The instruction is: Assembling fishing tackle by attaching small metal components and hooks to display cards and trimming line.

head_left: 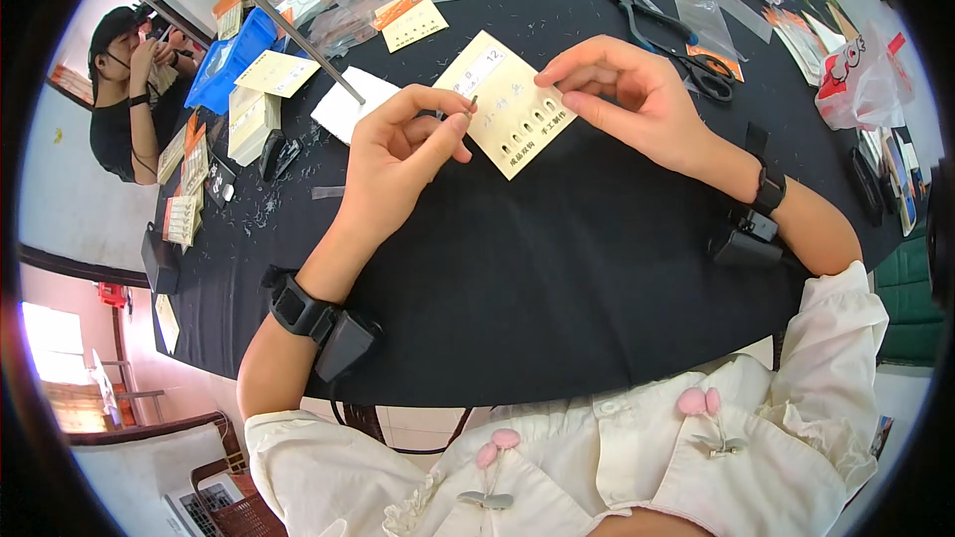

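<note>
A pale yellow card [487, 89] with printing and a row of small slots lies at an angle on the black cloth between my hands. At its left edge, my left hand [398, 149] pinches a tiny thin dark piece [474, 102] between thumb and forefinger; its kind is too small to tell. My right hand [637, 104] is over the card's right corner, thumb and forefinger curled close together, other fingers bent behind. Whatever those right fingertips hold is too fine to make out.
Pliers [652, 20] and black-handled scissors [708, 75] lie beyond my right hand. Plastic sleeves [348, 5], a blue bin [234, 60] and a card stack [254, 124] are at far left, near a metal rod [279, 20]. Another person [124, 89] sits at left.
</note>
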A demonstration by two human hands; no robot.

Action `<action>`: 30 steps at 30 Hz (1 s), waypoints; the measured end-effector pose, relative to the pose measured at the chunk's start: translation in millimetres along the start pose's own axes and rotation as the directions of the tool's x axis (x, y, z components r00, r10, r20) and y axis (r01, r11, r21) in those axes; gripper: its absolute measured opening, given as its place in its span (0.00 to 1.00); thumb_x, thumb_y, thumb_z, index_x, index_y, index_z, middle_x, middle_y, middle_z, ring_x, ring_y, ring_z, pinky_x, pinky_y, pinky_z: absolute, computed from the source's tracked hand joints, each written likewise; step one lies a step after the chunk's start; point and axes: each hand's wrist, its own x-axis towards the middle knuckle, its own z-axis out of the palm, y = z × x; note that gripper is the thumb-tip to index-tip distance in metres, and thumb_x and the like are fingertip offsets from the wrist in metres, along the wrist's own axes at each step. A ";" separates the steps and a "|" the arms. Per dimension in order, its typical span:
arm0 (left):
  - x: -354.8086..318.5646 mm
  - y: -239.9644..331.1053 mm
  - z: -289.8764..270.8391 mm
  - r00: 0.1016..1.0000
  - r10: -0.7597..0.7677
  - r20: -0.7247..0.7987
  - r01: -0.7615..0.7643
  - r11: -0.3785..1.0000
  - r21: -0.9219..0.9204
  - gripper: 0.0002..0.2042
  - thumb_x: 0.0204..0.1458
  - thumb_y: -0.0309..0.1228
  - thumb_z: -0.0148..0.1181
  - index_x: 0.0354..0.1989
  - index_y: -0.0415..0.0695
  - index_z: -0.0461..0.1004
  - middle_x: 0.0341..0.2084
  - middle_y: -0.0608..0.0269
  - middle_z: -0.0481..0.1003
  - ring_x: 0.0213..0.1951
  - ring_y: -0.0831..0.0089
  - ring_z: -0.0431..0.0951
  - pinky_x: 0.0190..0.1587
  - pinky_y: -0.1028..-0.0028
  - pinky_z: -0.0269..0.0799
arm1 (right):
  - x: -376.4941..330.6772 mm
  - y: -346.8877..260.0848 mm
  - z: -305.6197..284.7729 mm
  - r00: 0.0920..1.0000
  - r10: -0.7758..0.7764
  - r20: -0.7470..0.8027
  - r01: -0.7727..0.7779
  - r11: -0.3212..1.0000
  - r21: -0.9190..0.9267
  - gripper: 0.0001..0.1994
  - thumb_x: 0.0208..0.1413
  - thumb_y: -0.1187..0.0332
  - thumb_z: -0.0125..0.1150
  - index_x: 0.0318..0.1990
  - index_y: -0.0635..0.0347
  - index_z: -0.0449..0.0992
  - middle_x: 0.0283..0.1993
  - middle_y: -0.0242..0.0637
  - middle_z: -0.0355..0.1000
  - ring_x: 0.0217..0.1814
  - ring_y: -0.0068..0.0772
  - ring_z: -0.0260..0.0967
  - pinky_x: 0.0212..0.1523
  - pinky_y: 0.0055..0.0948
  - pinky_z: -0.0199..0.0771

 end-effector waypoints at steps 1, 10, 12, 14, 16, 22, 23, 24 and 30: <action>0.7 0.2 -1.1 0.999 0.027 -0.025 -0.027 0.999 -0.039 0.07 0.54 0.25 0.57 0.39 0.36 0.72 0.41 0.59 0.74 0.34 0.81 0.75 0.36 0.82 0.70 | 0.7 0.5 0.1 1.000 -0.022 -0.020 0.022 1.000 0.004 0.09 0.58 0.76 0.53 0.46 0.62 0.72 0.46 0.34 0.72 0.47 0.23 0.71 0.47 0.21 0.70; 3.4 -5.4 -3.5 0.990 -0.077 -0.114 0.050 0.973 -0.226 0.05 0.56 0.30 0.55 0.38 0.44 0.72 0.49 0.58 0.72 0.43 0.81 0.70 0.33 0.83 0.64 | 1.5 1.5 -1.1 0.996 -0.069 -0.047 0.071 0.997 0.042 0.12 0.58 0.76 0.52 0.50 0.63 0.71 0.52 0.37 0.70 0.49 0.25 0.71 0.49 0.20 0.71; 3.0 -7.1 -3.4 0.986 -0.114 -0.119 0.071 0.948 -0.312 0.05 0.56 0.30 0.56 0.38 0.43 0.73 0.48 0.59 0.73 0.41 0.84 0.69 0.35 0.81 0.64 | 0.6 2.2 -0.3 0.998 -0.053 -0.027 0.054 0.997 0.063 0.14 0.58 0.76 0.53 0.52 0.62 0.71 0.54 0.37 0.69 0.50 0.25 0.70 0.49 0.21 0.71; 3.7 -7.7 -4.3 0.990 -0.083 -0.118 0.040 0.944 -0.328 0.05 0.56 0.30 0.55 0.37 0.44 0.73 0.47 0.59 0.74 0.41 0.85 0.68 0.37 0.81 0.64 | 1.7 2.8 0.4 0.999 -0.033 0.000 0.033 0.997 0.077 0.16 0.58 0.74 0.54 0.54 0.61 0.70 0.55 0.37 0.68 0.50 0.25 0.70 0.50 0.23 0.71; 3.7 -8.0 -4.3 0.991 -0.057 -0.120 0.013 0.938 -0.346 0.04 0.56 0.30 0.55 0.37 0.45 0.73 0.48 0.58 0.73 0.39 0.85 0.68 0.39 0.82 0.64 | 2.6 2.4 1.9 0.999 -0.021 0.028 0.020 0.999 0.027 0.18 0.58 0.72 0.55 0.56 0.59 0.68 0.55 0.38 0.68 0.50 0.26 0.70 0.50 0.24 0.71; 2.8 -7.4 -1.5 0.998 0.012 -0.067 -0.031 0.954 -0.299 0.04 0.56 0.29 0.56 0.37 0.44 0.73 0.50 0.55 0.72 0.41 0.82 0.69 0.41 0.81 0.65 | 0.0 -1.5 6.5 0.969 0.101 0.225 -0.150 0.966 0.212 0.23 0.56 0.65 0.60 0.59 0.56 0.65 0.52 0.40 0.70 0.52 0.27 0.69 0.49 0.25 0.69; 1.9 -7.1 -1.2 0.998 0.030 -0.060 -0.046 0.957 -0.288 0.04 0.55 0.29 0.56 0.37 0.44 0.73 0.50 0.54 0.72 0.42 0.81 0.70 0.41 0.81 0.65 | 0.0 -1.4 7.1 0.972 0.091 0.215 -0.139 0.966 0.220 0.23 0.56 0.66 0.61 0.59 0.56 0.65 0.52 0.39 0.71 0.52 0.26 0.69 0.49 0.25 0.69; 1.4 -6.6 -1.2 0.998 0.037 -0.044 -0.046 0.969 -0.242 0.04 0.56 0.29 0.55 0.37 0.45 0.72 0.51 0.53 0.70 0.44 0.80 0.69 0.42 0.81 0.66 | 0.4 -1.3 7.4 0.973 0.088 0.213 -0.133 0.970 0.205 0.23 0.55 0.66 0.61 0.59 0.56 0.65 0.51 0.39 0.71 0.52 0.26 0.69 0.49 0.25 0.69; 0.5 -4.0 0.7 0.999 0.041 0.035 -0.031 0.972 -0.232 0.05 0.56 0.30 0.56 0.37 0.44 0.72 0.51 0.53 0.71 0.49 0.76 0.70 0.45 0.78 0.67 | 1.3 -2.4 5.8 0.974 0.078 0.212 -0.101 0.990 0.100 0.23 0.54 0.67 0.63 0.57 0.56 0.66 0.51 0.39 0.72 0.51 0.26 0.70 0.48 0.26 0.70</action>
